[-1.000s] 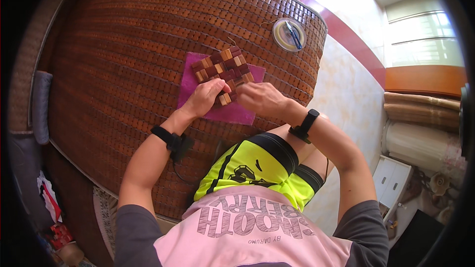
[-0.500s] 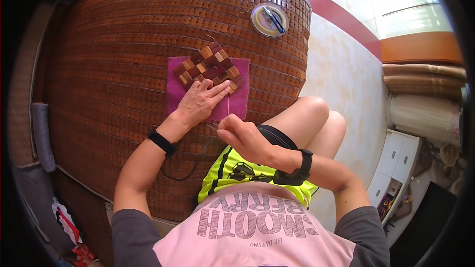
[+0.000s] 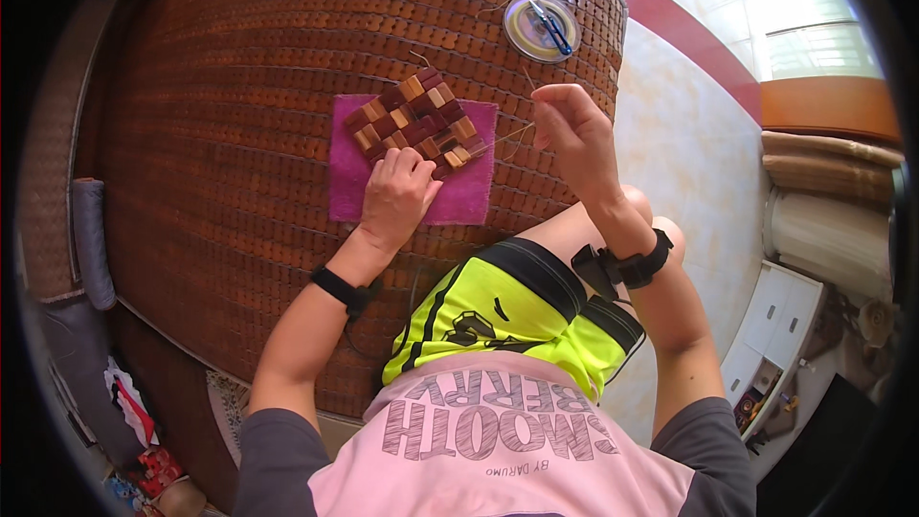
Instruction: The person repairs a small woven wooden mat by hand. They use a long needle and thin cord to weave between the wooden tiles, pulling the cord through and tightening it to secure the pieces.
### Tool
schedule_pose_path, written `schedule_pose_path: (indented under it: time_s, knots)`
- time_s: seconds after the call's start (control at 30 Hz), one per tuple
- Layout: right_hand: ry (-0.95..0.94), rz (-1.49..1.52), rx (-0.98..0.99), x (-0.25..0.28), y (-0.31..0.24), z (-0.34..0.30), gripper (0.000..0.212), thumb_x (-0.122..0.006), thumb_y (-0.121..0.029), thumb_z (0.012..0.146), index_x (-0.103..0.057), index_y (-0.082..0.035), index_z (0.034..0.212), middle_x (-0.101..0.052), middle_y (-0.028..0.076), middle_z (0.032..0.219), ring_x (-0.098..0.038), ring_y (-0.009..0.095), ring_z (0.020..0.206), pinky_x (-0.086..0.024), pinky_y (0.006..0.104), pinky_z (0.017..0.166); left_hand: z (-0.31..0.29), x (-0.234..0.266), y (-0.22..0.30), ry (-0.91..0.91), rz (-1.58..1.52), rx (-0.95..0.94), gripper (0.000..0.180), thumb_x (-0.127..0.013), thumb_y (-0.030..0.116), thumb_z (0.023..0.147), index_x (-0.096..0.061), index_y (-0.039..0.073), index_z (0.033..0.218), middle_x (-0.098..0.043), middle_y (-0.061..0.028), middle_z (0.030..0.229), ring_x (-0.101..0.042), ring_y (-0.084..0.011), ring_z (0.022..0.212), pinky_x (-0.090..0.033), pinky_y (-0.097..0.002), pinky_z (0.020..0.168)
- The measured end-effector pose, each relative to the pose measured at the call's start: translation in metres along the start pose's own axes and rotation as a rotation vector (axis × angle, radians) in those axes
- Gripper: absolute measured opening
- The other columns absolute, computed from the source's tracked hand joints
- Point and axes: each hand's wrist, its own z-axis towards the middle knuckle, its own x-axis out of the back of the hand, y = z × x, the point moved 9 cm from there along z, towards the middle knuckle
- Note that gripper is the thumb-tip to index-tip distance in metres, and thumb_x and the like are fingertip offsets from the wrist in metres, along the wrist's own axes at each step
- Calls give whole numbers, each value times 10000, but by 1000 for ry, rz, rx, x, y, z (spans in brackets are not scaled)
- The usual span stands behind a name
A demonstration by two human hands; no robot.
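A small checkered mat of dark and light wooden blocks [image 3: 414, 113] lies at an angle on a purple cloth [image 3: 349, 193]. My left hand [image 3: 395, 196] is closed on the mat's near edge, its fingertips on the blocks and its thumb at the side. Off to the right, my right hand [image 3: 577, 139] is raised and pinches a thin tan cord [image 3: 507, 137]. The cord runs from the mat's right corner up to those fingers, and a stiff-looking end sticks out above them. A short loose cord end [image 3: 419, 58] rises from the mat's far corner.
The cloth rests on a bed-like surface covered with brown tile matting [image 3: 220, 115]. Farther off, blue-handled snips [image 3: 550, 27] lie on a round, pale disc-shaped holder [image 3: 510, 36]. My bent knees are at the right edge, beside the pale floor [image 3: 670, 124]. A white drawer cabinet [image 3: 772, 325] stands beyond.
My right hand has moved up and right from near my lap, drawing the cord out sideways from the mat. My left hand has shifted from lying across the mat's corner to its near edge.
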Motion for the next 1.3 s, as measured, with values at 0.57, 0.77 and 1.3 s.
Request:
schedule_pose_path:
  time_s: [0.57,0.77,1.3]
  knots:
    - [-490,-892,480,-76,29,-18,121,-669,-113,840,-672,-99,961,-635,72,923,-660,267,935,-575,392,674,-6,5,8,126,-1,-53,161,-778,38,793,-672,55,913,-590,-69,836,-622,-251,764,-543,-355,651]
    - [-514,-870,455,-79,40,-16,110,-661,-140,891,-665,-142,1001,-612,57,909,-654,270,913,-559,399,662,-4,5,9,128,-3,-67,171,-781,27,790,-672,48,920,-588,-75,842,-621,-254,765,-546,-353,651]
    - [-547,-778,395,-80,43,-12,85,-662,-120,900,-677,-131,983,-620,59,927,-646,288,911,-536,410,689,-7,5,5,125,-20,-54,138,-762,79,813,-663,62,908,-577,-61,840,-616,-246,785,-563,-360,714]
